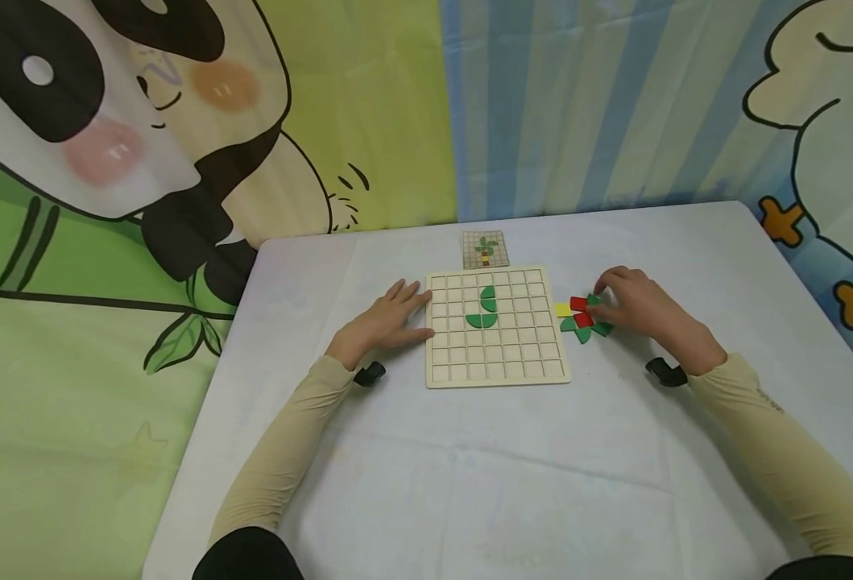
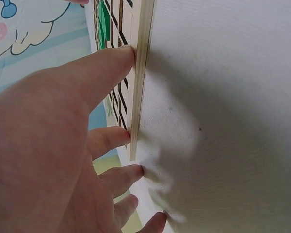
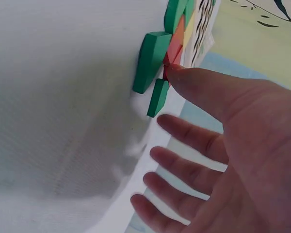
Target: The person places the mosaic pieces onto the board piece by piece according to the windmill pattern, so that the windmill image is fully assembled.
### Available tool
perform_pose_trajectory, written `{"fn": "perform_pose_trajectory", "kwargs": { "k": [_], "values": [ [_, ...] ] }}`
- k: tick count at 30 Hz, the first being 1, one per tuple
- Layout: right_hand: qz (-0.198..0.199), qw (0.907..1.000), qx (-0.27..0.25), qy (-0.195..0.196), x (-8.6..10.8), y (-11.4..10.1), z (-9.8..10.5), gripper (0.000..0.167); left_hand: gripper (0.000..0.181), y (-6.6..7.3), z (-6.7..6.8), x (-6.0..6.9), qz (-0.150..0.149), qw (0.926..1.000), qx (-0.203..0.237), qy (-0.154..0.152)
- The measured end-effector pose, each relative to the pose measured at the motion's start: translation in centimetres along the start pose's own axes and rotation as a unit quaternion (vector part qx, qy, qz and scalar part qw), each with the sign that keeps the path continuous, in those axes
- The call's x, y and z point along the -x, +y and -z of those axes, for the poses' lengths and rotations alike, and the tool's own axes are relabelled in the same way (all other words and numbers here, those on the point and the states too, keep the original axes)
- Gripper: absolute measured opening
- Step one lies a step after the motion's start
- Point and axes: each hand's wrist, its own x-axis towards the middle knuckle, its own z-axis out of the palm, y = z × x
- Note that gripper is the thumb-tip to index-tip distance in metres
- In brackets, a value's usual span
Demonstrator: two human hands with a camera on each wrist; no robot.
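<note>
A pale wooden grid board (image 1: 444, 362) lies on the table with several green rounded pieces (image 1: 487, 304) in its upper middle squares. My left hand (image 1: 383, 322) rests at the board's left side, thumb and index fingertip touching its edge, the other fingers spread. Beside the board's right edge is a loose group of green, red and yellow pieces. There my right hand (image 1: 639, 304) reaches in from the right. In the right wrist view its thumb touches a red piece (image 3: 175, 46), and its fingers are extended near a small green piece (image 3: 158, 97), pinching nothing visible.
Behind the board lies a small card (image 1: 472, 251) printed with a grid and a green, red and yellow plant-like figure. A yellow piece (image 1: 562, 309) sits against the board's right edge. The white-covered table (image 1: 506, 475) meets a printed cloth backdrop (image 1: 397, 121) at the rear.
</note>
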Motion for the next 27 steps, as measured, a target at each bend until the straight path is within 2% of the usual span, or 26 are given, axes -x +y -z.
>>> {"fn": "perform_pose_trajectory", "kwargs": {
  "k": [4, 11, 18, 21, 25, 27],
  "values": [
    [0.009, 0.9999, 0.006, 0.006, -0.1, -0.1, -0.1, 0.029, 0.084, -0.1, 0.0, -0.1, -0.001, 1.0000, -0.005, 0.002],
    [-0.008, 1.0000, -0.002, 0.003, 0.0, 0.3, 0.1, 0.040, 0.084, -0.1, 0.0, -0.1, 0.000, 1.0000, -0.009, 0.000],
    [0.006, 0.9998, 0.008, 0.016, 0.1, 0.7, 0.1, 0.030, 0.084, -0.1, 0.1, -0.1, 0.004, 1.0000, -0.007, -0.005],
    [-0.024, 0.9989, 0.017, 0.036, 0.3, 0.6, -0.3, 0.023, 0.084, -0.1, 0.0, -0.1, 0.003, 1.0000, -0.005, -0.005],
    [-0.071, 0.9966, 0.000, 0.041, 0.4, 0.3, -0.9, 0.039, 0.084, 0.0, 0.0, 0.0, -0.003, 1.0000, -0.007, -0.002],
    [-0.072, 0.9965, -0.011, 0.040, 0.3, 0.1, -1.1, 0.035, 0.084, 0.1, 0.0, 0.1, -0.006, 0.9999, -0.009, -0.001]
  ]
}}
